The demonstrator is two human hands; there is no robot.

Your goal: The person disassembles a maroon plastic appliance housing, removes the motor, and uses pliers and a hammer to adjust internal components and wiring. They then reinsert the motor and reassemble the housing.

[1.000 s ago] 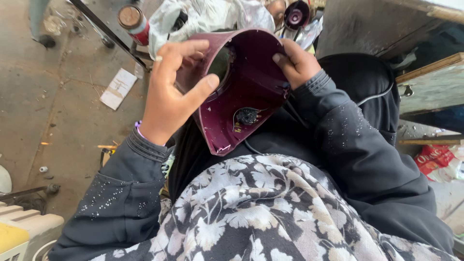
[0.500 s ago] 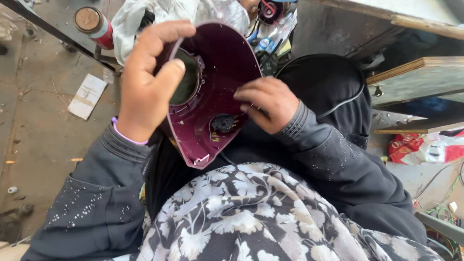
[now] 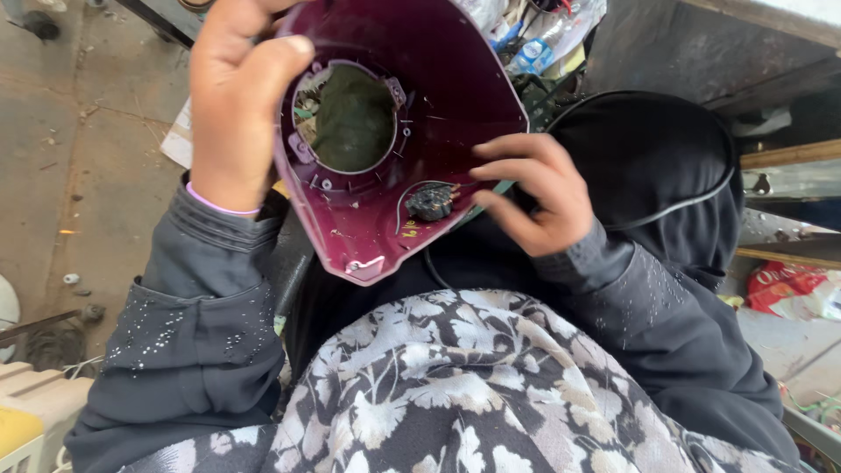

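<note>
Maroon plastic housing (image 3: 438,114), gripped at its upper rim by the left hand (image 3: 232,105); right hand (image 3: 530,193), fingers loosely curled, lies just right of the small black component (image 3: 431,201).

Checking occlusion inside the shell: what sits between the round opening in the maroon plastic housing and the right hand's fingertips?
In the head view, a small black round component with a thin wire sits on the maroon plastic housing, between the round opening and the right hand.

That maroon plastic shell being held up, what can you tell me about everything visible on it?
The maroon plastic shell is a hollow, glossy, scuffed housing, seen from its inside and held tilted above the lap. It has a round opening ringed with small clips, a small dark part with a thin wire near the lower edge, and a corner tab. The left hand grips its left rim; the right hand touches the right edge.
</note>
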